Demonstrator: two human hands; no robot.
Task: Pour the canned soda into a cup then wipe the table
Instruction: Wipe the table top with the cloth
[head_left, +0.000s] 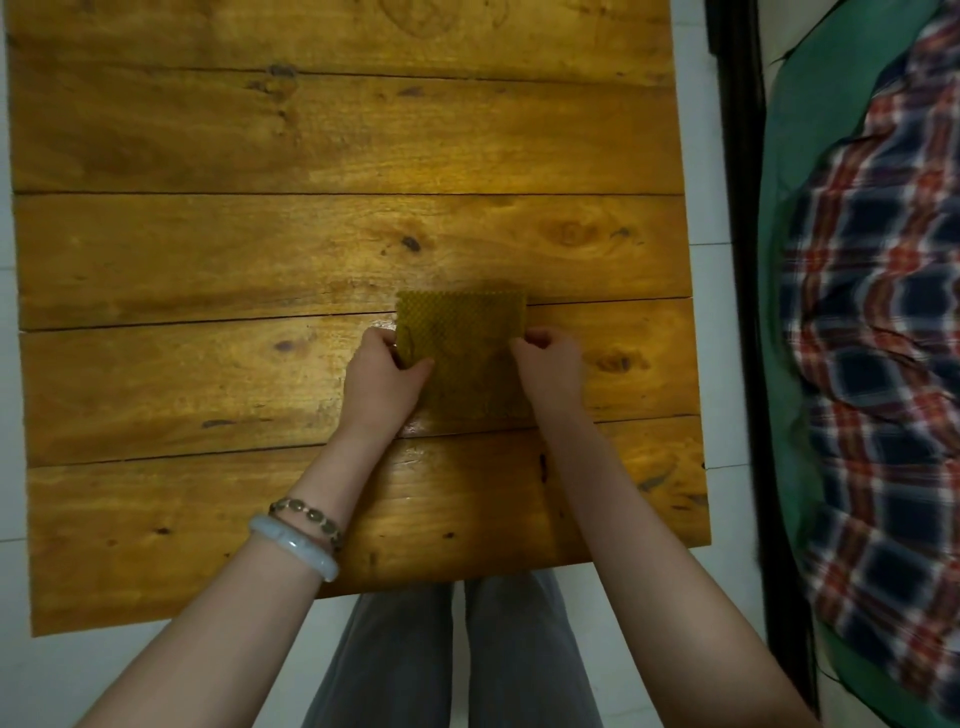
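The cloth (462, 353) lies flat on the table (208, 260), a little right of the middle and nearer the person's edge than the far one. It is a yellow-green square with a knobbly weave, and it spans one plank, with its far edge reaching just over the seam to the next plank.

The left hand (382, 382) holds the cloth's left edge: the thumb lies on top of the fabric and the fingers curl at the edge, so the cloth is pinched between them. The right hand (550, 369) is at the right edge, its fingers bent and gripping the fabric there. How much of the cloth is tucked under that hand cannot be told. Both forearms reach in from the near side.

The left wrist wears a pale bangle (296, 545) and, just beyond it, a beaded bracelet (306, 512).

The table is made of broad, orange-brown planks with dark knots. The wood shines just beside the cloth's near edge.

Below the table's near edge, grey trousers (395, 660) show over a white tiled floor (722, 364). To the right of the table runs a dark frame (743, 208), and past it a plaid blanket (883, 364) lies crumpled on a green sheet (795, 130).
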